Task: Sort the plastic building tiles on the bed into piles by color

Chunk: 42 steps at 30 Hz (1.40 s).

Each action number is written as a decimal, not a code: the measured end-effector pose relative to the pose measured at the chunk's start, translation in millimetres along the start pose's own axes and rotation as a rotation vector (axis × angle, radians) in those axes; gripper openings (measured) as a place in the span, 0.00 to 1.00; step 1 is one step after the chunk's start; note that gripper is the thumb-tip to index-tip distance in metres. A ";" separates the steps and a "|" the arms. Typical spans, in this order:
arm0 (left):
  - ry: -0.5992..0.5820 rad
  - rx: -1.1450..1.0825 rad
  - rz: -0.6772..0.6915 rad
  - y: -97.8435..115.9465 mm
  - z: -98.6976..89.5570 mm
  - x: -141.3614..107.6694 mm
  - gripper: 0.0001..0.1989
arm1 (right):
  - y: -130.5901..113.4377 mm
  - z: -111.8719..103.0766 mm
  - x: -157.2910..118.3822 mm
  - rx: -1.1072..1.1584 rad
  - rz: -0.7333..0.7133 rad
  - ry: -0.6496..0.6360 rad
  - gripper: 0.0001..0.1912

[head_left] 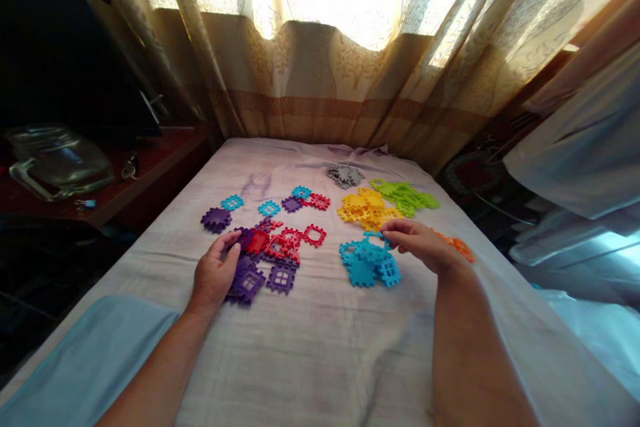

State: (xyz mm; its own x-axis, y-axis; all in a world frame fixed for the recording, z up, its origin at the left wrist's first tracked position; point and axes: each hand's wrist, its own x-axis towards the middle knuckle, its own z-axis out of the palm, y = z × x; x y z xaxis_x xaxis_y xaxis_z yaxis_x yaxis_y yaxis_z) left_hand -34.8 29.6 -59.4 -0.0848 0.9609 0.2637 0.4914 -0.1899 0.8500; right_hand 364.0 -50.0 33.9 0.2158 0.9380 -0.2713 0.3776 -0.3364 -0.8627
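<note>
My left hand (216, 272) pinches a purple piece (245, 237) at the left edge of a mixed heap of purple and red pieces (284, 245). Over the blue pile (361, 265), my right hand (411, 240) has its fingertips closed on a blue piece (376, 237). Behind that pile lie yellow pieces (366, 208), with green ones (406, 197) to their right and grey ones (345, 176) farther back. Orange pieces (459, 247) are partly hidden by my right hand. A red open-centred piece (315, 235) lies beside the mixed heap.
Loose blue (233, 202), purple (217, 219) and red (320, 201) pieces lie on the pale sheet (310, 360). At the left, a glass jug (63, 163) stands on a dark red table (165, 160). Curtains (320, 73) hang behind the bed.
</note>
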 end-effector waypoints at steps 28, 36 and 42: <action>-0.020 -0.048 -0.051 4.0 0.5 -1.1 0.23 | -82.9 131.2 120.6 -1.035 -0.290 0.105 0.23; -0.027 -0.039 -0.049 4.6 -0.2 -2.6 0.22 | -79.5 147.4 152.7 -1.114 -0.242 0.100 0.20; -0.028 -0.035 -0.047 6.2 0.1 -2.6 0.20 | -82.1 148.9 148.6 -1.133 -0.260 0.112 0.21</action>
State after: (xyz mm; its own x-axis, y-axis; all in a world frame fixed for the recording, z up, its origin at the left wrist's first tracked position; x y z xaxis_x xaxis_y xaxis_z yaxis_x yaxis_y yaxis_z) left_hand -31.4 26.0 -54.9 -0.0831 0.9741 0.2105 0.4566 -0.1505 0.8769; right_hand 230.9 129.5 0.8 0.0706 0.9960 -0.0548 0.9975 -0.0706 0.0027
